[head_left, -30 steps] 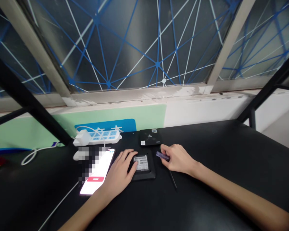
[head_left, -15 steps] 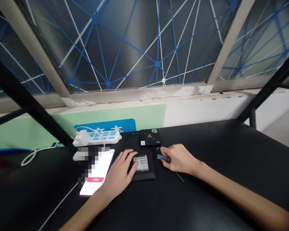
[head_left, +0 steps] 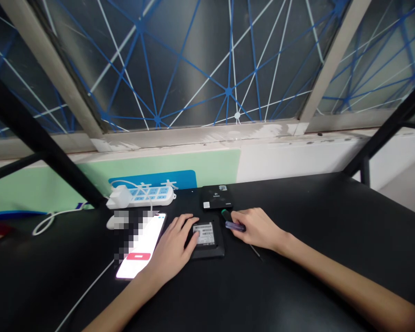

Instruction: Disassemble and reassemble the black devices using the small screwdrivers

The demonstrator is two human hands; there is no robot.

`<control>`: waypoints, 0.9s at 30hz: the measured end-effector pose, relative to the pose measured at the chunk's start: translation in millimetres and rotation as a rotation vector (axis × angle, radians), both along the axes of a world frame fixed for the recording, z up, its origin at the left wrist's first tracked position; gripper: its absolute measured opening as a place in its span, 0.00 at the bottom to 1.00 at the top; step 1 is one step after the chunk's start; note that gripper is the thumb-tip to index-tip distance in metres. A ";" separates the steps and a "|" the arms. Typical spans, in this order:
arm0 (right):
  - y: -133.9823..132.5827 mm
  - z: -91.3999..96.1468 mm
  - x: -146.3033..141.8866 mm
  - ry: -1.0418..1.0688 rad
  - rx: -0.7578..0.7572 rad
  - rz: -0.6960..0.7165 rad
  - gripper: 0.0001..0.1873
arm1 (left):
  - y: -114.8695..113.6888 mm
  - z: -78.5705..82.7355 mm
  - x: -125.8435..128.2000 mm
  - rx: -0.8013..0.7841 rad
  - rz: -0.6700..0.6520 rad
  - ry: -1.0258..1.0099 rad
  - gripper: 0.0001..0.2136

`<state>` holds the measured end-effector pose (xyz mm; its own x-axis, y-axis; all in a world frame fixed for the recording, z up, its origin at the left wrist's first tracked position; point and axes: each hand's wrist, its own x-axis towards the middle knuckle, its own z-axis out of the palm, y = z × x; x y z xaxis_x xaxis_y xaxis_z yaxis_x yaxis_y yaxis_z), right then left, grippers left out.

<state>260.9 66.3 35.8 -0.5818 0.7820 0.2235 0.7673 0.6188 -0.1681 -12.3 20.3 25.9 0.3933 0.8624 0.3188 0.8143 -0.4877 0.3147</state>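
Observation:
My left hand (head_left: 178,240) lies with fingers spread over the left side of a flat black case (head_left: 212,252). A drive with a white printed label (head_left: 205,234) sits in the case, partly covered by my thumb. Just right of the case, my right hand (head_left: 257,226) is closed around a purple see-through stick (head_left: 235,226). A screwdriver with a green and black handle (head_left: 226,215) passes under the same hand, its thin shaft showing below the fingers. The fingers hide how firmly the screwdriver is gripped.
Behind the case is a black box with stickers (head_left: 216,197). A lit phone (head_left: 141,251) lies left of my left hand. Farther back are a white power strip (head_left: 155,196), a plug and a white mouse (head_left: 113,222). A white cable (head_left: 86,293) runs along the left.
The screwdriver has shifted slightly left under my right hand, and more of its green and black handle shows. My left hand stays on the case. The view has moved slightly.

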 end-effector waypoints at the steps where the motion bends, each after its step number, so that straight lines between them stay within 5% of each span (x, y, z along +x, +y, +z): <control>1: -0.9 -1.1 -1.2 0.005 -0.008 -0.006 0.08 | 0.1 -0.2 0.0 0.004 -0.001 -0.002 0.15; 16: 1.0 -8.1 -4.2 0.333 -0.169 -0.040 0.18 | 0.7 0.5 -0.2 0.015 -0.012 -0.009 0.14; 21: 7.6 -9.0 -0.7 0.773 -0.332 -0.117 0.29 | 1.1 0.5 -1.1 0.006 -0.014 -0.001 0.14; 27: 11.4 -11.4 -2.8 1.440 -0.479 -0.132 0.25 | 0.8 -0.1 -2.1 0.001 -0.019 0.009 0.14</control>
